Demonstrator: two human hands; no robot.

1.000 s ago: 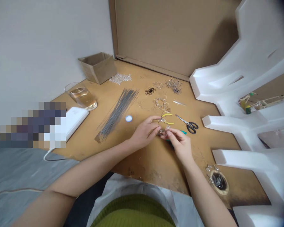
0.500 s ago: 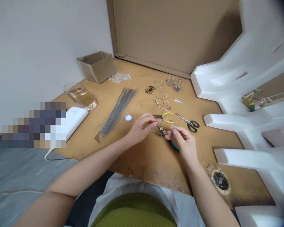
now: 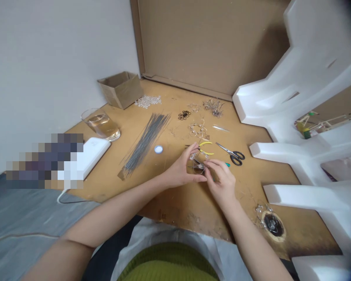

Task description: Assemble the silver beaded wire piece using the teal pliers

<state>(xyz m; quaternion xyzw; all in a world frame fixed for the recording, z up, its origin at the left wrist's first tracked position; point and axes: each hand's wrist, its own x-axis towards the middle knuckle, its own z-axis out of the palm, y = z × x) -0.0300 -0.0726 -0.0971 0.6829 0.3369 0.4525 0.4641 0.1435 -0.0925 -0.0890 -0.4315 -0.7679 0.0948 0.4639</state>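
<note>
A ring of thin wire with clear beads (image 3: 194, 157) is between my two hands, above the table. My left hand (image 3: 183, 168) has its thumb and fingers spread wide around the ring's left side. My right hand (image 3: 221, 180) pinches the wire ring at its right side. Behind the hands lie yellow-handled pliers (image 3: 205, 148), and a second tool with a teal handle (image 3: 227, 164) is partly hidden by my right hand. Black-handled scissors (image 3: 233, 153) lie to the right. Another beaded wire ring (image 3: 197, 128) rests farther back.
Grey wires (image 3: 148, 142), a blue-rimmed white disc (image 3: 158, 149), a glass of drink (image 3: 102, 127), a cardboard box (image 3: 121, 91) and clear beads (image 3: 148, 101) are left. White foam (image 3: 280, 151) juts in at right, near a hole (image 3: 272, 224).
My left hand has opened from a pinch, its thumb dropping lower. My right hand has shifted slightly left and turned. The beaded ring has moved left with them, and the view has shifted slightly.
</note>
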